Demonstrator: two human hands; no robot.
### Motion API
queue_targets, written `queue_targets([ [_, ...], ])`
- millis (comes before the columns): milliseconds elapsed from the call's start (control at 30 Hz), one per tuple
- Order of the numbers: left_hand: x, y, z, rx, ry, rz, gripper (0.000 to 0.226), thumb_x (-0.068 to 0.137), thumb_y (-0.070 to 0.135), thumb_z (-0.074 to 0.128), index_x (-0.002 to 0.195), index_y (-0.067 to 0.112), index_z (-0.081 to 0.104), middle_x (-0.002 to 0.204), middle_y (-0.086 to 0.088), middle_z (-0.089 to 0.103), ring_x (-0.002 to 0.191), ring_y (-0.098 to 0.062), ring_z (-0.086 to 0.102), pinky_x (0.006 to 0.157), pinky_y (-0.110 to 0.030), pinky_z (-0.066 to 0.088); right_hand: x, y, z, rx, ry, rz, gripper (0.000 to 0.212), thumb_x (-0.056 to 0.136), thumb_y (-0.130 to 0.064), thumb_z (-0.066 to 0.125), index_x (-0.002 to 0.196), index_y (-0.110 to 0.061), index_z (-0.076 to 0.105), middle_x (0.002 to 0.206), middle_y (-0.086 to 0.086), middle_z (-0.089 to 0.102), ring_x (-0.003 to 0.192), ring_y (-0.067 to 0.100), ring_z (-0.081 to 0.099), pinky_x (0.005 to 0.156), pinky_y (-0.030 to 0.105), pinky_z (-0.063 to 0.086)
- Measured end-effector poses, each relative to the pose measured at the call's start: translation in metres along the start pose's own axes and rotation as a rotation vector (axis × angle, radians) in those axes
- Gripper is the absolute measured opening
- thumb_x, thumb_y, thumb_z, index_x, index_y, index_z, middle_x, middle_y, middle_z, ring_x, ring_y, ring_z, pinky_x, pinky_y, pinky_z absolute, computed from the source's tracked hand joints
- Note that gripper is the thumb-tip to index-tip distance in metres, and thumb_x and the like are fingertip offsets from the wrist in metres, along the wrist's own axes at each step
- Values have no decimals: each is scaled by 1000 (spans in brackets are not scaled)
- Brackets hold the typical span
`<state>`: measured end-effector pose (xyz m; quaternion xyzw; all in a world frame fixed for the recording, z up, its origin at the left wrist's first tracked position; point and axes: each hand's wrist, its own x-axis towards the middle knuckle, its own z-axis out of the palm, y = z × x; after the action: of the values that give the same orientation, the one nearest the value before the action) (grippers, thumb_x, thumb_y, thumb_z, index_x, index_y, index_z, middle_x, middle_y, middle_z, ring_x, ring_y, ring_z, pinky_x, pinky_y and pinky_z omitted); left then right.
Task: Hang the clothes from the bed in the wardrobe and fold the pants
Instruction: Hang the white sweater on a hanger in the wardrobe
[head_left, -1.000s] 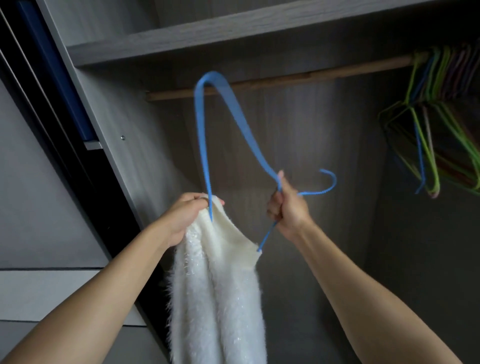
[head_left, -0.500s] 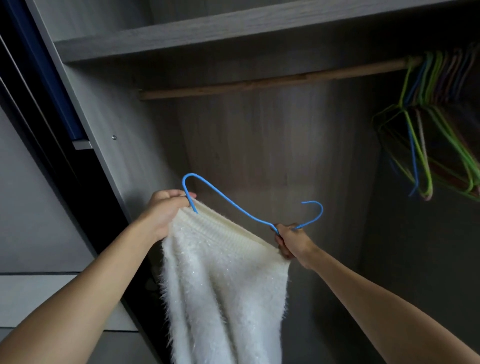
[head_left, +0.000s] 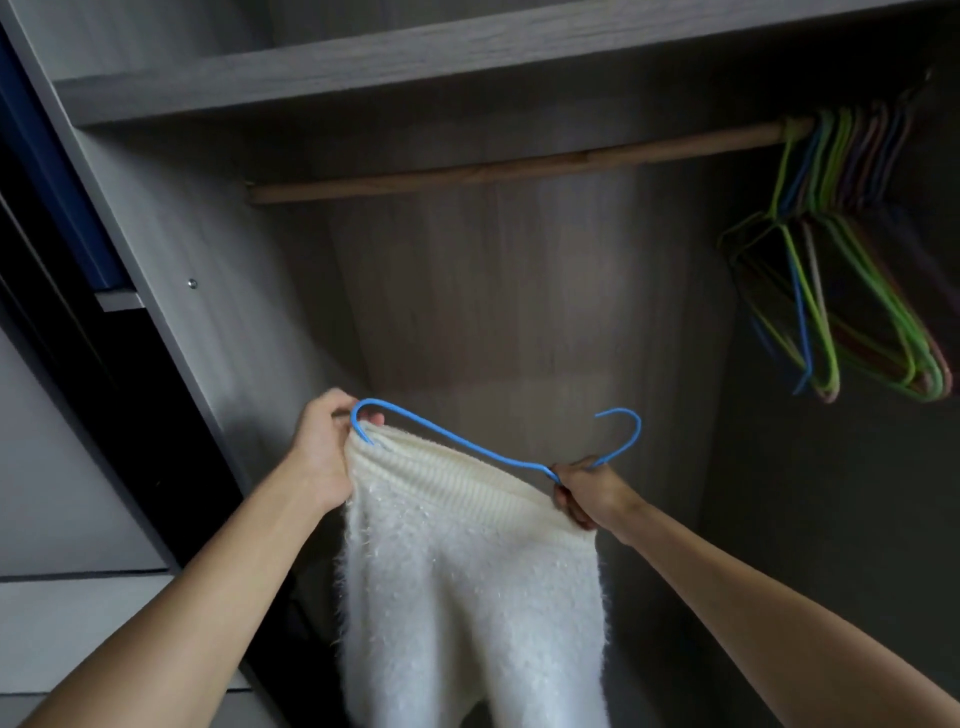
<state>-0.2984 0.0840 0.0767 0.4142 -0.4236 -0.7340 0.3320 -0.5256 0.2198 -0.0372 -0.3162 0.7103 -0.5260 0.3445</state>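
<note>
A fluffy white sweater (head_left: 467, 571) hangs down between my arms inside the open wardrobe. A thin blue hanger (head_left: 467, 444) runs along its ribbed top edge, with most of the frame hidden inside the knit. My left hand (head_left: 324, 452) grips the sweater's top left corner where the hanger's bend pokes out. My right hand (head_left: 587, 491) holds the hanger's neck and the sweater's right corner, the hook (head_left: 626, 431) curving up beside it. The wooden rail (head_left: 493, 169) crosses above, well over the hanger.
Several bare green, blue and pink hangers (head_left: 841, 270) hang bunched at the rail's right end. A grey shelf (head_left: 415, 57) sits over the rail. The wardrobe's left side panel (head_left: 171, 270) stands close to my left hand. A dark gap with a blue strip lies further left.
The hanger, steeply tilted with one end high a second ago, has come down nearly level and slid into the sweater. My hands have moved apart, stretching the sweater's top edge.
</note>
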Motion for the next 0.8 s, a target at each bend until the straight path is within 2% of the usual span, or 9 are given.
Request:
queue_targets([
  [100,-1,12,3,113,-124,-14,52,78,50,65,49,16,38,47,0,37,42,-16,38,51,-28,32,6,-13,-6,4,45,-49,50,103,-19,40,53,-9,43,31,-3,37,24,7,27,32,15,18],
  [233,5,14,3,384,-134,42,48,77,37,68,46,17,37,46,1,33,37,-12,36,39,-16,31,11,-24,-20,-40,120,-174,39,96,-8,50,57,-11,50,48,3,43,41,12,37,40,20,27],
  [333,8,14,-3,309,-209,12,33,66,28,74,53,15,46,51,-2,44,43,-15,48,45,-18,43,7,-30,-24,-13,123,-236,26,93,-5,55,71,-17,64,69,-1,61,68,10,53,59,20,41],
  [400,8,14,-7,223,-273,-13,15,66,16,70,58,13,57,58,-6,54,50,-20,59,51,-24,52,4,-30,-25,94,-7,-121,23,95,-10,53,84,-15,73,90,8,69,84,19,58,71,28,43],
  [467,9,14,-11,237,-324,1,10,68,8,64,63,15,58,62,-6,52,50,-18,57,49,-24,52,1,-23,-25,81,-136,-11,29,96,-16,52,81,-14,77,84,13,63,72,25,50,60,30,37],
  [567,8,16,-17,343,-355,-13,15,69,1,63,68,14,55,65,-7,57,53,-18,59,50,-25,52,-4,-15,-25,-7,-157,11,32,97,-24,56,72,-16,74,59,5,48,48,11,34,48,26,23],
  [633,10,13,-21,432,-312,-8,19,70,0,67,65,13,54,60,-5,59,49,-17,59,47,-25,51,-5,-10,-21,7,-151,3,38,95,-34,59,63,-18,71,51,2,48,43,12,36,46,25,23],
  [733,18,4,-25,580,-202,76,25,66,8,78,59,12,54,56,-3,62,48,-16,55,55,-24,46,-6,-4,-12,48,-102,-102,41,91,-48,61,67,-15,64,65,12,49,57,26,43,56,34,32],
  [800,24,1,-30,668,-118,155,32,64,17,84,60,14,53,54,3,62,55,-17,49,61,-28,37,-9,-7,-8,49,-72,-192,46,90,-52,61,68,-12,56,69,11,44,65,25,41,61,37,32],
])
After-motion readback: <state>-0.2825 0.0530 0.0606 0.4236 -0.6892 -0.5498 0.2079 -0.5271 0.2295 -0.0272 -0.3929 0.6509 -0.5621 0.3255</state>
